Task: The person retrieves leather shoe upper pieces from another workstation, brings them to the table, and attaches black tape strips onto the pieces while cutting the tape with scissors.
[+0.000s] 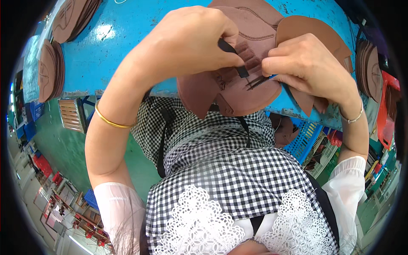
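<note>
While the left hand [199,38] arches in from the left, its fingers [230,32] are drawn together in a grasp on a black tool [231,52], the thumb pressed along the lower side. A thin tip extends from the tool's lower end. The fingers of the right hand [304,63] are likewise drawn in, thumb and forefinger pinching a slender dark implement [258,82] with a bit of blue near the grip. The implement's narrow points reach left, just beside the black tool's tip; whether the two touch cannot be told.

Directly beneath both tips lies a brown leather piece [259,97], its rounded lower edge overhanging the near edge of the blue counter [123,55]. Pleated folds [248,55] show between the hands, and curved stitching marks the leather beyond them. A lighter brown panel [312,32] lies behind the right hand.

Farther out, stacks of brown pieces stand at upper left [74,19], at left [52,70] and at far right [367,70]. Below the counter at right is a blue perforated basket [304,138], with a pale slatted crate [321,159] beside it.
</note>
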The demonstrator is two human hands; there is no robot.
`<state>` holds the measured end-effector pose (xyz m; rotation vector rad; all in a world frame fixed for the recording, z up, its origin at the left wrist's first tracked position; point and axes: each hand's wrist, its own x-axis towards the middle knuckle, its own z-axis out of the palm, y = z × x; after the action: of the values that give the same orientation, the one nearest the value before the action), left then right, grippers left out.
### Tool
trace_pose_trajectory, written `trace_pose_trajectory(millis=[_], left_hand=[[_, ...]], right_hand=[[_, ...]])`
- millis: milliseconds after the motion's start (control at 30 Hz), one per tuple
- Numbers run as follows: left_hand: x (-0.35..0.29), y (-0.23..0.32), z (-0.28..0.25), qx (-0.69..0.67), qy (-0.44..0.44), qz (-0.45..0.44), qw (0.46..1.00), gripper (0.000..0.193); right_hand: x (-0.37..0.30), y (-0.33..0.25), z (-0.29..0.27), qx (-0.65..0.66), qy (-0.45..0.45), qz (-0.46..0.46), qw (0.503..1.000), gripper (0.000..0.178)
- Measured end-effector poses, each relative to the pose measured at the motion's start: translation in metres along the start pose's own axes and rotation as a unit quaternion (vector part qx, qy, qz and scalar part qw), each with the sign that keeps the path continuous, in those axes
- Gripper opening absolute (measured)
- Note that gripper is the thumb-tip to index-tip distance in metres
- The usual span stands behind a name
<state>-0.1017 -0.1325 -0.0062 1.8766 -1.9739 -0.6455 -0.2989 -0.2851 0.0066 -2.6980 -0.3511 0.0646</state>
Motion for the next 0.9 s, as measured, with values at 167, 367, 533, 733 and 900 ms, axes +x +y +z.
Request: trace_pose_trajectory(millis=[167,367,533,733,900], left_hand=[[0.000,-0.001,-0.011,-0.089,-0.067,-0.011,0.994,0.018],[-0.002,-0.004,-0.009,-0.089,-0.052,0.030,0.994,0.014],[0.000,0.000,-0.019,-0.116,-0.105,-0.008,0.988,0.014],[0.003,-0.005,-0.018,-0.096,-0.106,0.000,0.990,0.017],[-0.004,-0.015,-0.012,-0.229,-0.052,-0.052,0.971,0.014]], right_hand=[[0.007,0.006,0.007,0.024,0.037,-0.005,0.999,0.019],[0.019,0.004,0.011,-0.062,0.092,0.020,0.994,0.022],[0.013,0.006,0.004,0.007,0.083,0.109,0.991,0.025],[0.029,0.007,-0.004,0.022,0.004,0.112,0.993,0.025],[0.019,-0.014,-0.003,0.047,0.083,0.104,0.990,0.018]])
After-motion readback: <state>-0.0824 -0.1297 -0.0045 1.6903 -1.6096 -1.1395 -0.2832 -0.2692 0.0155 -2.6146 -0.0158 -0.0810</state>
